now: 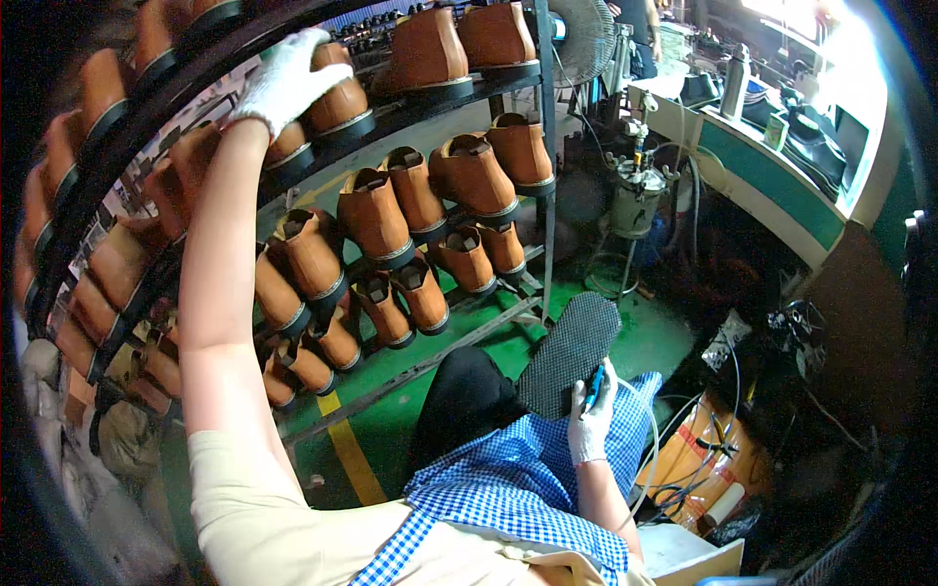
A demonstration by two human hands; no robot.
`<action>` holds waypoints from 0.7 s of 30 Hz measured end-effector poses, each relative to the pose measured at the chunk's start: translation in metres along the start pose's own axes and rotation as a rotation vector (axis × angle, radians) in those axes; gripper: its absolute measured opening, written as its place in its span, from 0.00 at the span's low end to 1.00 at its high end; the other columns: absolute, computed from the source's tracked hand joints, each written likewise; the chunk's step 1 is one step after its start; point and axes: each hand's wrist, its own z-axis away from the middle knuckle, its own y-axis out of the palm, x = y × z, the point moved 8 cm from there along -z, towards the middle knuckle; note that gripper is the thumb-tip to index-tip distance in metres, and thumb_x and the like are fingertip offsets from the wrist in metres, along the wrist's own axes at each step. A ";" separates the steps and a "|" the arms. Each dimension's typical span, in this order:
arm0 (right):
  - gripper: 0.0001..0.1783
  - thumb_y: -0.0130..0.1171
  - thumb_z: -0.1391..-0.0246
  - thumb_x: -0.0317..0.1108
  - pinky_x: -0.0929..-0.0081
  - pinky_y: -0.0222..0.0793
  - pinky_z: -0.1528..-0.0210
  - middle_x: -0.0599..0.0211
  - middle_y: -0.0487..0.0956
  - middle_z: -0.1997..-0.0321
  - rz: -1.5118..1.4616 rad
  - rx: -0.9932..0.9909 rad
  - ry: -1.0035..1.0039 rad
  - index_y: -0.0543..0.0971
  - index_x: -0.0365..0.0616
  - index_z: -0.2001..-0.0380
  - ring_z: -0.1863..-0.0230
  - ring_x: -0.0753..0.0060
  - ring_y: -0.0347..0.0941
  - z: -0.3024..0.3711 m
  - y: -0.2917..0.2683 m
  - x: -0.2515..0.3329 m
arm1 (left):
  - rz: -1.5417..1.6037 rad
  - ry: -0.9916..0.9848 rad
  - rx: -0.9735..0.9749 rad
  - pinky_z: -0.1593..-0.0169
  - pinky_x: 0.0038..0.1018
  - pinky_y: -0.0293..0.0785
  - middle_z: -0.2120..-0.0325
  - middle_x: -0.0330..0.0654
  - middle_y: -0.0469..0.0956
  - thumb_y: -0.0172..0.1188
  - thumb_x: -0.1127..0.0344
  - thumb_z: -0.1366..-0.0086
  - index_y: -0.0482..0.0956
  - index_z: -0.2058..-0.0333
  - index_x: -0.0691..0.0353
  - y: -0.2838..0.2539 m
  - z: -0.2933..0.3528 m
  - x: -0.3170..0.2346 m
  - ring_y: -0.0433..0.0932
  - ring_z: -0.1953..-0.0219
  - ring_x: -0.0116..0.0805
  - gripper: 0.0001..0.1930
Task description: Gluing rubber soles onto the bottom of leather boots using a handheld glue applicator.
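Head view: observed rack [545,244] of brown shoes [374,220], left hand [285,83] spread at one with unclear grip, right hand [589,428] curled around blue tool [595,386] beside dark sole [567,347], metal tank [633,207] beyond.

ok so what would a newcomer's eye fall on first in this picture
Probably the rows of brown shoes on the rack across the left and upper middle, with the white-gloved left grip stretched up among them. Next, the dark textured sole just right of and below centre, with the white-gloved right grip at its lower right edge, closed round a small blue thing.
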 end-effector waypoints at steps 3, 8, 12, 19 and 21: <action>0.35 0.57 0.41 0.25 0.66 0.56 0.31 0.50 0.66 0.34 0.030 0.012 -0.006 0.58 0.40 0.33 0.33 0.55 0.62 -0.002 0.002 0.007 | 0.136 -0.052 0.197 0.51 0.38 0.77 0.51 0.54 0.78 0.66 0.48 0.43 0.69 0.41 0.61 0.024 -0.008 0.020 0.81 0.56 0.48 0.35; 0.35 0.57 0.40 0.26 0.66 0.57 0.32 0.48 0.66 0.34 0.055 0.022 -0.010 0.58 0.40 0.32 0.34 0.54 0.64 -0.003 -0.001 0.009 | 0.513 -0.288 0.166 0.74 0.28 0.73 0.65 0.44 0.79 0.63 0.52 0.37 0.74 0.48 0.61 0.041 -0.025 0.047 0.75 0.76 0.31 0.24; 0.34 0.57 0.40 0.27 0.66 0.56 0.32 0.49 0.66 0.34 0.073 0.020 0.016 0.58 0.40 0.33 0.33 0.55 0.63 -0.002 0.002 0.009 | 0.185 -0.219 0.051 0.62 0.37 0.78 0.59 0.48 0.81 0.60 0.51 0.37 0.75 0.51 0.60 0.046 -0.027 0.046 0.81 0.60 0.47 0.22; 0.33 0.57 0.40 0.28 0.67 0.56 0.32 0.50 0.66 0.34 0.023 0.063 0.009 0.58 0.40 0.33 0.33 0.56 0.63 -0.004 0.009 0.004 | 0.431 -0.385 -0.151 0.57 0.40 0.75 0.70 0.53 0.80 0.61 0.62 0.42 0.79 0.67 0.62 0.039 -0.048 0.061 0.80 0.65 0.53 0.10; 0.33 0.57 0.40 0.28 0.67 0.56 0.32 0.50 0.67 0.35 0.013 0.033 0.051 0.58 0.39 0.33 0.33 0.56 0.63 -0.003 0.004 0.004 | 0.302 -0.425 -0.158 0.57 0.40 0.76 0.70 0.54 0.80 0.58 0.63 0.41 0.80 0.64 0.60 0.020 -0.042 0.027 0.80 0.65 0.53 0.10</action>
